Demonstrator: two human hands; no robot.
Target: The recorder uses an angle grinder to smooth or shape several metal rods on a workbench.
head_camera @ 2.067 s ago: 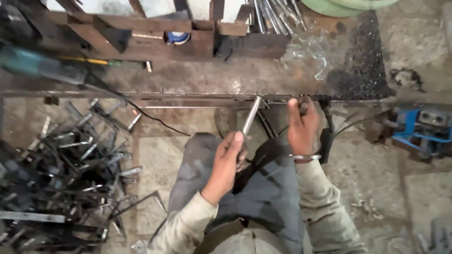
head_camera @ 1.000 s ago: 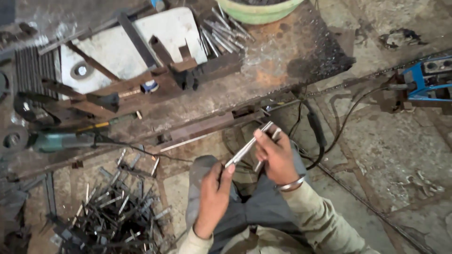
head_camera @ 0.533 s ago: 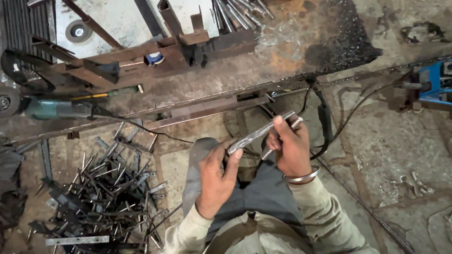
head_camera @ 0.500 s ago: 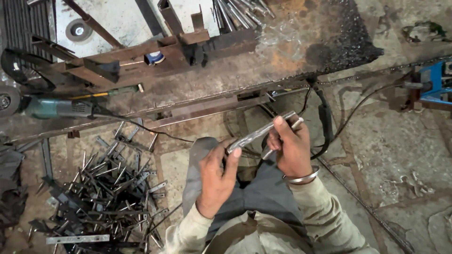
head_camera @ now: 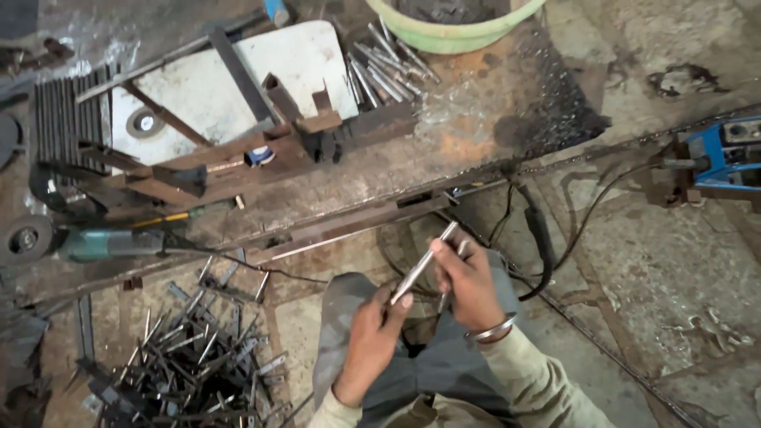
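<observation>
Head view, looking down on a seated person at a metal-working station. The left hand [head_camera: 371,337] closes its grip on the lower end of a bright metal rod [head_camera: 422,264], thumb and fingers wrapped about it. The right hand [head_camera: 469,279] closes its grip on the same rod near the upper end and also holds a second, shorter rod [head_camera: 449,287] that runs down through the palm. The long rod lies tilted, rising from lower left to upper right, above the person's grey-trousered lap and just in front of the tabletop [head_camera: 491,135]. A metal bangle [head_camera: 491,329] circles the right wrist.

On the rusty tabletop stand a welded jig of angle irons [head_camera: 238,150] over a white plate [head_camera: 301,63], a bundle of similar rods [head_camera: 380,71] beside it, and a green basin [head_camera: 452,28] at the far edge. An angle grinder [head_camera: 87,242] with a teal body lies at the left, its disc pointing left. On the floor at lower left lies a heap of short metal offcuts [head_camera: 182,364]. A black cable [head_camera: 543,246] loops beside the right hand. A blue machine [head_camera: 725,154] sits at the right edge, well apart from both hands.
</observation>
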